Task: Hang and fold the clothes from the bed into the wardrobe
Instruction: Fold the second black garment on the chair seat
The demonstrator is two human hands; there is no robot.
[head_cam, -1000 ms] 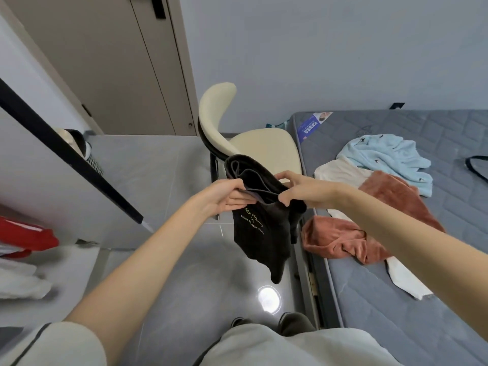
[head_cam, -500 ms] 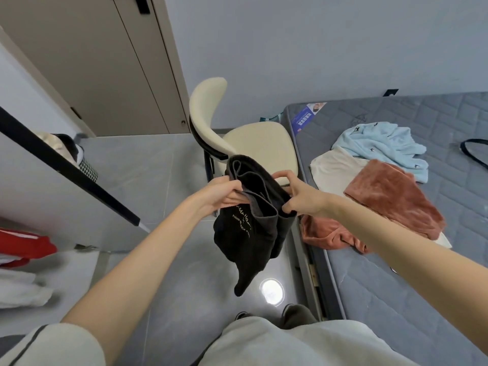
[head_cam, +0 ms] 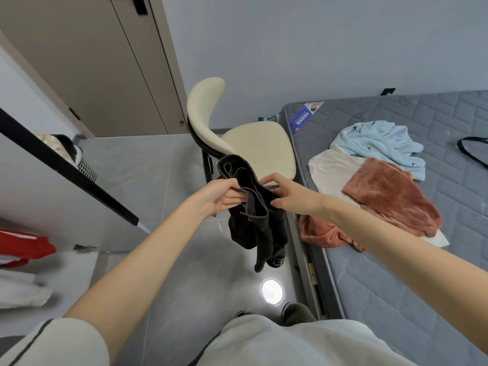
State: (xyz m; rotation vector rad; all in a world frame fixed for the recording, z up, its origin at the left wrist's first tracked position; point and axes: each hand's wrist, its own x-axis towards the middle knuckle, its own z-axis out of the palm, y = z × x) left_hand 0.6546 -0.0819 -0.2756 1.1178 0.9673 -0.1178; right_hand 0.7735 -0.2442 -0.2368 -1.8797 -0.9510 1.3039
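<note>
A black garment (head_cam: pixel 253 223) is pinched by the left hand (head_cam: pixel 221 198) and right hand (head_cam: pixel 289 198) above a grey tiled floor (head_cam: pixel 148 175); a cream chair (head_cam: pixel 260 147) is set beside the mattress (head_cam: pixel 396 286).

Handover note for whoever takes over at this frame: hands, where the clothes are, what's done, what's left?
Left hand and right hand: both grip the black garment, which hangs over the floor beside the bed.
On the bed: blue piece, cream piece, rust piece.
Apparently done: red piece and white piece lie on the shelf at left.
Left: put away the black garment, then the three on the bed.
</note>
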